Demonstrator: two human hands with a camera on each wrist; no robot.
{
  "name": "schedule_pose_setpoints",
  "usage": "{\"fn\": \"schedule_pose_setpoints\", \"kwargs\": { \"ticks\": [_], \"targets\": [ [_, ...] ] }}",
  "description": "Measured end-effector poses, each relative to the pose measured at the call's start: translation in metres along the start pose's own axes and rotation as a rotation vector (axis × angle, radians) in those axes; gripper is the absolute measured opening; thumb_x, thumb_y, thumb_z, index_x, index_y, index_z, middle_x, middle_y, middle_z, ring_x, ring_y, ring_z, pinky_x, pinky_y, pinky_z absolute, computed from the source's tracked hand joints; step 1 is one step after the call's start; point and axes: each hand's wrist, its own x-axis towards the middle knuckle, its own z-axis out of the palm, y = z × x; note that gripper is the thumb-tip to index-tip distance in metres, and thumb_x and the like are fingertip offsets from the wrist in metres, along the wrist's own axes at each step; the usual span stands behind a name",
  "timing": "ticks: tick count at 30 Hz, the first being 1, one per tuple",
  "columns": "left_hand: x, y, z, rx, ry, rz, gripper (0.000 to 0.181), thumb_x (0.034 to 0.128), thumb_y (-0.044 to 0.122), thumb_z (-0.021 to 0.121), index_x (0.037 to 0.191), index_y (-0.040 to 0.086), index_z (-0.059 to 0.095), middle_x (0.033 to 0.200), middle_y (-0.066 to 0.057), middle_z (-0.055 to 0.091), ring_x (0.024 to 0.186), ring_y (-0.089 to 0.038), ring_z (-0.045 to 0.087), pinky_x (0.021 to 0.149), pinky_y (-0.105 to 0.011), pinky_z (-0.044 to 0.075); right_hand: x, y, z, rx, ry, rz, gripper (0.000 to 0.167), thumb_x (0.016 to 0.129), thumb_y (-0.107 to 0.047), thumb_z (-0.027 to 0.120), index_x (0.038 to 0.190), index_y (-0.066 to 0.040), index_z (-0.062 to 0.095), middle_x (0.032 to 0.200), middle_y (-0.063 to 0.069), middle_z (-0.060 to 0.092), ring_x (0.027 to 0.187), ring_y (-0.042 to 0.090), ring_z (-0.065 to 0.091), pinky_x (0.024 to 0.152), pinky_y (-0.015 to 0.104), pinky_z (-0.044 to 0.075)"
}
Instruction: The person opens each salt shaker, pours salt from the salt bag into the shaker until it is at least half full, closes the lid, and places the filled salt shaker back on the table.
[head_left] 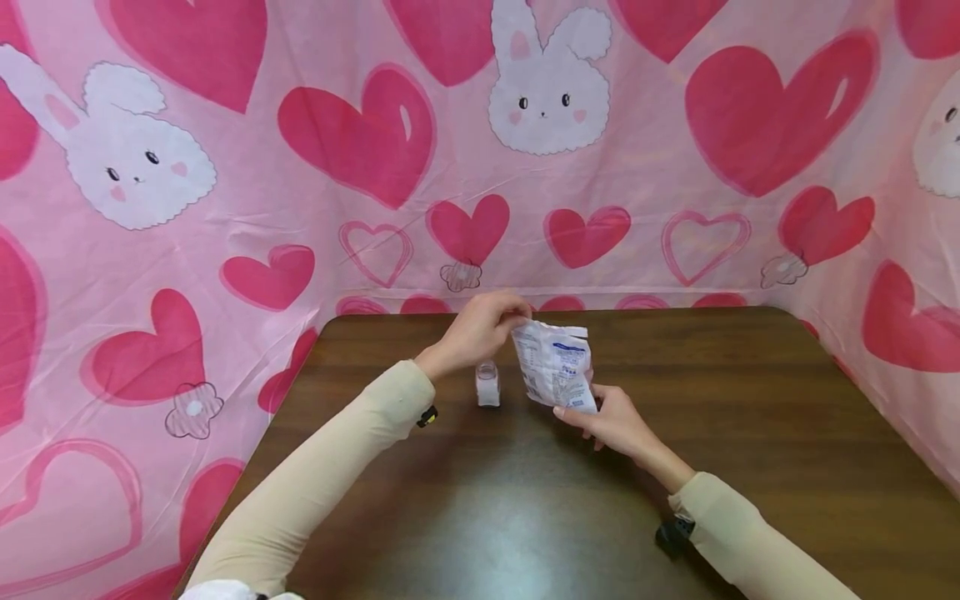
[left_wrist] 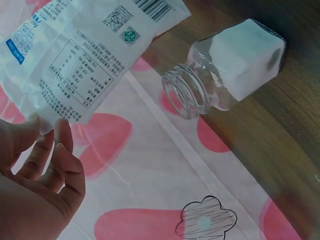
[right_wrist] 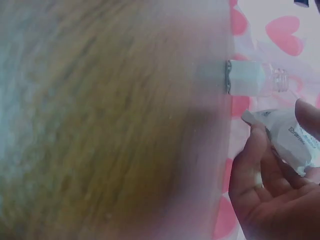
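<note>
A white plastic packet (head_left: 553, 367) with blue print, a barcode and a printed table is held up over the table, tilted. At its upper corner, my left hand (head_left: 480, 327) pinches the edge between thumb and fingers. My right hand (head_left: 618, 423) grips the lower end, thumb in front and fingers behind. Just left of the packet, an uncapped clear jar (head_left: 488, 388) stands upright on the table. In the left wrist view the jar (left_wrist: 245, 60) shows a threaded neck and white contents filling most of its body. What is inside the packet is hidden.
The dark wooden table (head_left: 495, 508) extends around the jar and under both arms. Pink cloth (head_left: 525, 242) with hearts and rabbits hangs behind the far edge and along both sides.
</note>
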Motion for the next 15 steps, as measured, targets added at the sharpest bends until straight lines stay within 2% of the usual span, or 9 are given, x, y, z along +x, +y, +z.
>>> {"fn": "schedule_pose_setpoints", "kwargs": {
  "ticks": [3,6,10,15],
  "targets": [
    [0.001,0.003,0.003,-0.005,-0.01,-0.004,0.011,0.0993,0.001,0.071,0.106,0.008,0.076,0.105,-0.002,0.072,0.095,-0.016,0.061,0.09,-0.03,0.051,-0.002,0.0,0.003,-0.053,0.044,-0.017,0.049,0.087,-0.04,0.087,0.113,-0.001,0.071,0.075,0.008,0.066,0.055,0.024,0.058,0.048,0.041,0.053],
    [0.004,0.004,0.005,-0.008,-0.005,0.012,0.011,0.0992,0.0,0.071,0.106,0.007,0.076,0.104,-0.002,0.072,0.095,-0.017,0.061,0.091,-0.03,0.051,-0.002,0.0,0.004,-0.095,0.091,-0.057,0.05,0.086,-0.038,0.088,0.114,0.001,0.073,0.083,0.008,0.072,0.063,0.022,0.06,0.055,0.038,0.053],
    [0.007,0.007,0.008,-0.02,-0.002,0.025,0.01,0.0992,0.001,0.071,0.105,0.008,0.075,0.104,-0.002,0.071,0.095,-0.017,0.06,0.09,-0.029,0.05,0.0,0.0,0.004,-0.151,0.146,-0.111,0.053,0.086,-0.037,0.088,0.117,0.003,0.071,0.101,0.011,0.076,0.081,0.021,0.065,0.072,0.037,0.055],
    [0.011,0.01,0.012,-0.049,-0.01,0.011,0.011,0.0996,0.002,0.071,0.109,0.008,0.075,0.109,-0.001,0.07,0.1,-0.017,0.06,0.093,-0.028,0.05,-0.001,-0.003,0.004,-0.182,0.189,-0.15,0.053,0.086,-0.036,0.089,0.116,0.001,0.066,0.102,0.011,0.074,0.087,0.024,0.067,0.075,0.038,0.056]
  ]
}}
